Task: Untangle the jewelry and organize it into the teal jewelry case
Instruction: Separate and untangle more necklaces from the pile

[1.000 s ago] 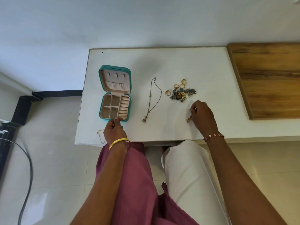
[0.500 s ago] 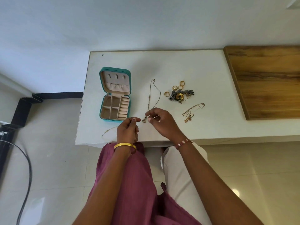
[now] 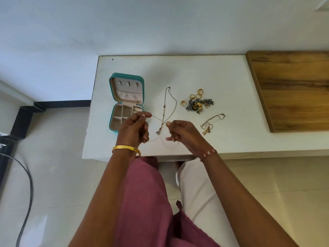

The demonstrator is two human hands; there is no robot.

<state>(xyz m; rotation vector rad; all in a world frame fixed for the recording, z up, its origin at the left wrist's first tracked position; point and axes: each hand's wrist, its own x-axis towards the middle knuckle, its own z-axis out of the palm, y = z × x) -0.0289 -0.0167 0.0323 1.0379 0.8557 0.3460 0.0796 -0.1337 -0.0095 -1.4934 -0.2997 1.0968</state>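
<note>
The teal jewelry case (image 3: 126, 77) lies open on the left of the white table (image 3: 178, 72), its beige compartments showing. My left hand (image 3: 133, 130) and my right hand (image 3: 183, 132) each pinch an end of a thin chain (image 3: 157, 118) stretched between them above the table's front edge; a loop of it hangs below. A dark necklace with a pendant (image 3: 166, 111) lies stretched out behind the hands. A tangled heap of jewelry (image 3: 199, 104) with several gold rings (image 3: 183, 103) sits further right. A gold chain (image 3: 211, 122) lies to the right of my right hand.
A wooden board (image 3: 292, 90) covers the table's right part. A black cable (image 3: 26, 193) runs over the tiled floor at the left. My lap, in pink and white cloth, lies under the table's front edge.
My right hand left the gold chain on the table and came across to the left. Both hands took the thin chain and have drawn it out between them, lifted off the table.
</note>
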